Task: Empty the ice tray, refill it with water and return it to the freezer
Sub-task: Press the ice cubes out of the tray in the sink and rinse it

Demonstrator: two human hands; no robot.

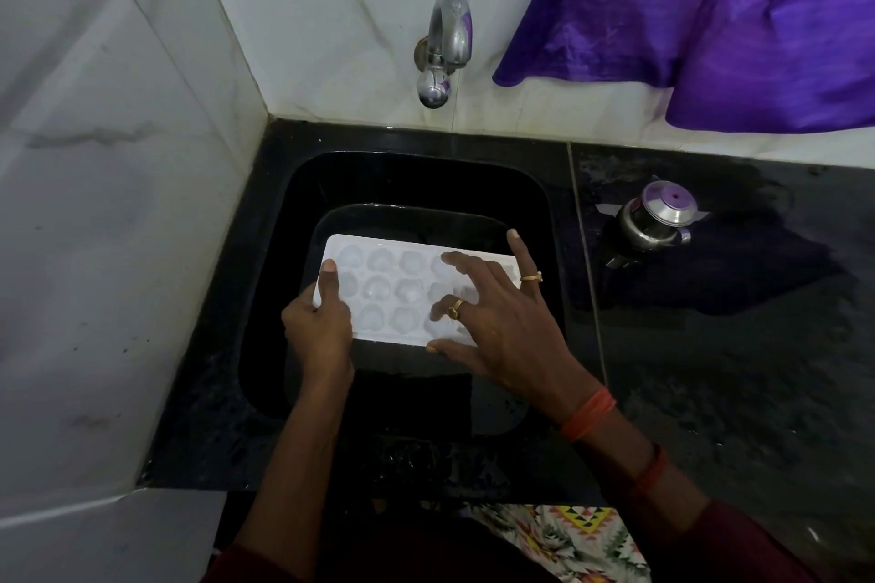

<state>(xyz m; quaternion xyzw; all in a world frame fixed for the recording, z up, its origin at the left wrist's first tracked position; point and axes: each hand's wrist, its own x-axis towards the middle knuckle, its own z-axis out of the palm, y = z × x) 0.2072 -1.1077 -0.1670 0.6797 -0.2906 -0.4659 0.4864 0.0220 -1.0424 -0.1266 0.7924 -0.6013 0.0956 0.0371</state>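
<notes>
Nearest, the left hand [322, 327] has a closed grip on the tray [393, 289] at its left end, thumb on top, steadying it. The right hand [497, 327] lies spread over the right cells, fingers straight and pressing, its grip open, likely to work cubes loose. Whether the cells hold ice is unclear. The tray hangs over the black sink [416, 175], so whatever drops lands there. Farther off, the tap [447, 43] runs no water. A steel pot [658, 220] stands on the bench [710, 346], far right.
</notes>
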